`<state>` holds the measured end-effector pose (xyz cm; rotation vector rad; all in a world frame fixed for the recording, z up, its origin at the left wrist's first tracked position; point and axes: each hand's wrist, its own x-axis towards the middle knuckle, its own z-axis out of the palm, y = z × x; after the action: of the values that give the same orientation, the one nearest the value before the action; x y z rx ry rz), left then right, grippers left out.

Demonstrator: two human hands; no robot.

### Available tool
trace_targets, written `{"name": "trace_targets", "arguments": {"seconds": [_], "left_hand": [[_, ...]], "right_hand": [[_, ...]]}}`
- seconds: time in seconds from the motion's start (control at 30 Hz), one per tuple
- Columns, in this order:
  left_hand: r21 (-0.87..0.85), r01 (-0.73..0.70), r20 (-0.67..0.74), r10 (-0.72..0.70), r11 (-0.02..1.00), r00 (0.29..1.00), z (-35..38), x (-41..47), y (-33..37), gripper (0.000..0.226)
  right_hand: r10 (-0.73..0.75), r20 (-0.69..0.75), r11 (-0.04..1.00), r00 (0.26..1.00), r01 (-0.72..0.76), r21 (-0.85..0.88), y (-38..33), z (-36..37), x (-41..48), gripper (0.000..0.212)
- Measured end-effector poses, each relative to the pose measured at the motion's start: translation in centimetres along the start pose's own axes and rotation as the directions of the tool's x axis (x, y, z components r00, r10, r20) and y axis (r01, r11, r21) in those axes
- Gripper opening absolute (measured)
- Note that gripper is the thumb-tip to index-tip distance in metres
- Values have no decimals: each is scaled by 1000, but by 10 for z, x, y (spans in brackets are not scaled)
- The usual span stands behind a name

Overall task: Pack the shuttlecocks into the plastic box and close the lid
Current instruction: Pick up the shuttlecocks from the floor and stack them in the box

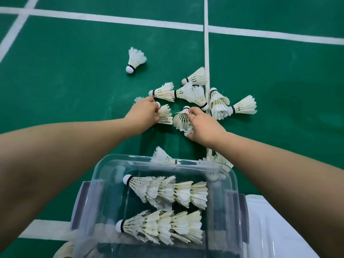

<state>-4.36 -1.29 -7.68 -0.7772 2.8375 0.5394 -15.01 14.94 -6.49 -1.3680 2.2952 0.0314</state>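
left hand [147, 113] clamped on a floor shuttlecock [165, 115] | right hand [203, 125] pinching another shuttlecock [181, 119] | step: gathering | loose shuttlecocks [195, 94] beyond | plastic box [104, 207] open, two nested rows inside | next: likely lift both, nest into rows | lid [270, 229] beside box

Both bare arms reach forward, left hand [144, 113] and right hand [203, 126] each in a closed grip.

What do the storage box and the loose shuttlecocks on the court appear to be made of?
Box: looks like clear, glossy hard plastic, since the floor and shuttlecock stacks show through its walls; grey latches seem opaque plastic. Loose shuttlecocks: skirts look like real white feathers, frayed at the tips, on rounded white bases, possibly cork under a coating. Lid: whitish plastic, probably.
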Motion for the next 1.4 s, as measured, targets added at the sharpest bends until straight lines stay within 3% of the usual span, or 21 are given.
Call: {"name": "trace_targets", "arguments": {"seconds": [0.13,0.23,0.47,0.63,0.83,1.0,1.23,1.4], "left_hand": [[-42,-38,-24,37,998,999,-6,-7,2,21],[-83,-71,-106,62,994,992,-21,-17,8,29],[-120,-108,-276,71,987,959,-82,-67,25,25],[-143,-84,-261,45,986,964,-105,-115,46,23],[-279,-66,-159,22,958,987,-90,-172,75,21],[-319,43,49,-29,947,998,-48,-198,90,28],[-395,145,208,-66,907,976,10,-193,113,26],[-329,132,293,-32,935,956,39,-186,117,24]], "right_hand": [[-3,2,1000,1000,3,8,7,-9,-15,54],[3,-9,1000,1000,-3,12,10,-21,-30,58],[-40,-68,999,997,38,-29,0,-60,-76,65],[-104,-119,993,987,96,-70,-26,-85,-119,70],[-164,-129,981,978,148,-123,-50,-94,-155,69],[-198,-80,972,977,185,-146,-58,-80,-168,70],[-226,-71,973,972,222,-55,-54,-60,-164,70],[-231,-102,972,967,235,20,-52,-55,-158,68]]}}
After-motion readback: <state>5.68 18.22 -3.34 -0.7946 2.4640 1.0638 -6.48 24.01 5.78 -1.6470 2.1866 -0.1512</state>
